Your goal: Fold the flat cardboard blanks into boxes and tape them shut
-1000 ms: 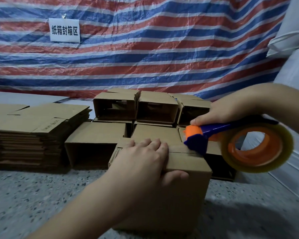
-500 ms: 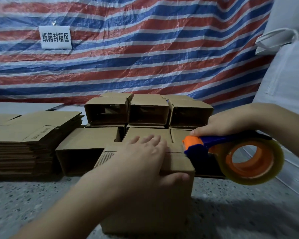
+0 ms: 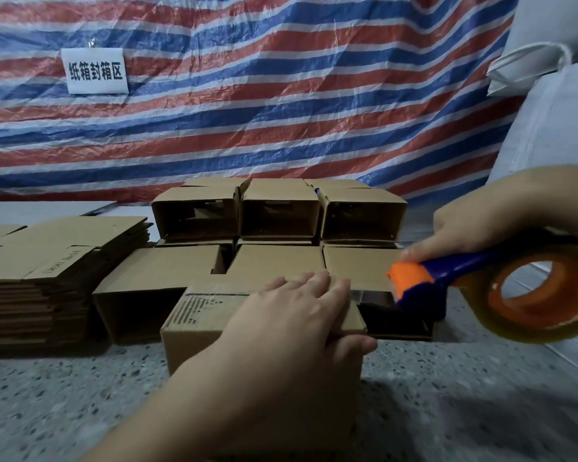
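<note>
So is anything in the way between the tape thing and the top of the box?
Only the left hand, pressing flat on the box top. The tape dispenser, gripped by the right hand, sits just past the box's right edge with nothing else between.

Setting: we record a makeshift packing area of a warehouse or workshop. Backdrop: a red, white and blue striped tarpaulin [image 3: 281, 105] hung as a wall, bearing a white sign [image 3: 94, 71] with printed Chinese characters. Floor: speckled terrazzo floor [image 3: 64, 395], used as the work surface. Stock: a stack of flat cardboard blanks [image 3: 47, 261] at left; rows of folded boxes [image 3: 277, 211] with open ends, piled two high. Right edge: large white woven sacks [image 3: 554, 105]. Equipment: we note a tape dispenser [image 3: 501, 288] loaded with clear packing tape.
</note>
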Motion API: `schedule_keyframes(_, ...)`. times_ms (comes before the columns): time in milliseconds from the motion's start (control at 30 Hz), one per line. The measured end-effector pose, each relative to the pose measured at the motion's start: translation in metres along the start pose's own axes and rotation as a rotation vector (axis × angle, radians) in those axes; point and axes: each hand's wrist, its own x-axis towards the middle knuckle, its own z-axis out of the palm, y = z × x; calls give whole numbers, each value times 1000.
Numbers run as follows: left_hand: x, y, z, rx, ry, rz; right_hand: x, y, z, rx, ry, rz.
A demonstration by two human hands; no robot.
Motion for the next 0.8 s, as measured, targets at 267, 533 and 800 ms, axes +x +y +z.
schedule_keyframes(267,-2,2,-1,-5,25,8,34,-35,78,-548,290,-30)
schedule_keyframes(533,-1,0,4,-7,45,10,57,-4,155,-151,714,-40)
schedule_keyframes(800,-1,0,3,2,60,15,46,-28,203,50,697,-12)
